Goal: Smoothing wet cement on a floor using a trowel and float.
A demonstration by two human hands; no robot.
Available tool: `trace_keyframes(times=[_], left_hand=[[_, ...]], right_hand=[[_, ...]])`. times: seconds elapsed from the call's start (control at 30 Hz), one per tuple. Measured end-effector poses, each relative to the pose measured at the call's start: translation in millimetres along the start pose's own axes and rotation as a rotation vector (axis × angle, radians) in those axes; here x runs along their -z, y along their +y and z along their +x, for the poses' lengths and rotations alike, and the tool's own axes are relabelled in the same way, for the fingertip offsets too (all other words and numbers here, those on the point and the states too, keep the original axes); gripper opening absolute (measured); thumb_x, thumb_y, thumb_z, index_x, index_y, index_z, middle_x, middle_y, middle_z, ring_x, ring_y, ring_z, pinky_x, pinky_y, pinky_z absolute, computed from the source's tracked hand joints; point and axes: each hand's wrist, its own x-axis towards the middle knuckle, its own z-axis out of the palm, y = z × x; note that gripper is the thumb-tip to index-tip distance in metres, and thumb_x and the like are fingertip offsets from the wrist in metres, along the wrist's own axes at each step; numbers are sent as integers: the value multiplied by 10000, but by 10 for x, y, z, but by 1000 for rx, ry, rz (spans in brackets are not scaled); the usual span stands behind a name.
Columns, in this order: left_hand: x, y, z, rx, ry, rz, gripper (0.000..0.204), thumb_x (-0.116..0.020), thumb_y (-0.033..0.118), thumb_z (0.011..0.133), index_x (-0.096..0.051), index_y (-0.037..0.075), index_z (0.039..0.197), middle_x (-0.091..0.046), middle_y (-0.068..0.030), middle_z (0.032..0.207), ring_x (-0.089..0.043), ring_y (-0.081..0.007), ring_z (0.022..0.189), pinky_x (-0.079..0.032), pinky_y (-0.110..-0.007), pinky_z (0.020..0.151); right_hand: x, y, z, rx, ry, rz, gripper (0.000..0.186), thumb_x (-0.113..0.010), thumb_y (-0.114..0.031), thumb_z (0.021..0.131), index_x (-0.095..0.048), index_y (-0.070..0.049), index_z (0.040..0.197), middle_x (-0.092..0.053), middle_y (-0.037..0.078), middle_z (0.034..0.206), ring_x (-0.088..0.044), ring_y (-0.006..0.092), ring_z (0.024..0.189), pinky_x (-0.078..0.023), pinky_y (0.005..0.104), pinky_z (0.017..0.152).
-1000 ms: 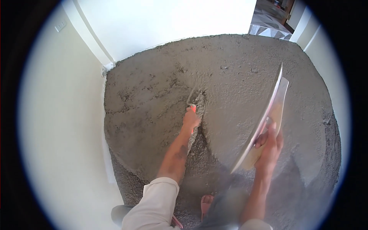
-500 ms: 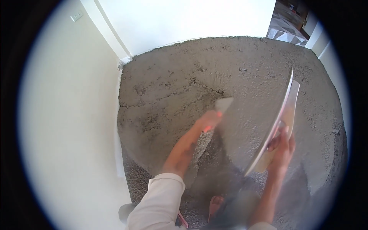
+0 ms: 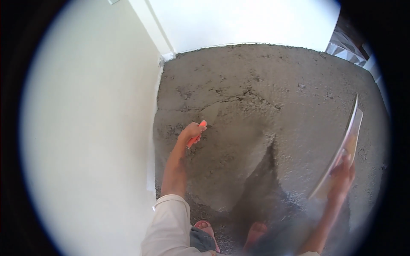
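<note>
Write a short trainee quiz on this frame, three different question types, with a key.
1. The trowel in the left hand has what colour handle?
(a) blue
(b) orange
(c) green
2. True or false: the right hand is empty.
3. Fill in: at the lower edge, the person wears pinkish ____ over the grey cement.

Key:
1. (b) orange
2. False; it grips a long flat tool
3. sandals
</note>
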Motion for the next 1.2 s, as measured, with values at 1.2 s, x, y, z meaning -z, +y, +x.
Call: trace_keyframes(times=[1.2], left_hand=[[-687, 425, 573, -122, 157, -402, 395, -457, 326, 896, -485, -11, 693, -487, -90, 529, -501, -195, 399, -422, -331, 355]], right_hand=[[171, -351, -377, -102, -83, -145, 267, -494, -324, 936, -543, -62, 941, -347, -67, 473, -339, 18, 375, -277, 176, 355]])
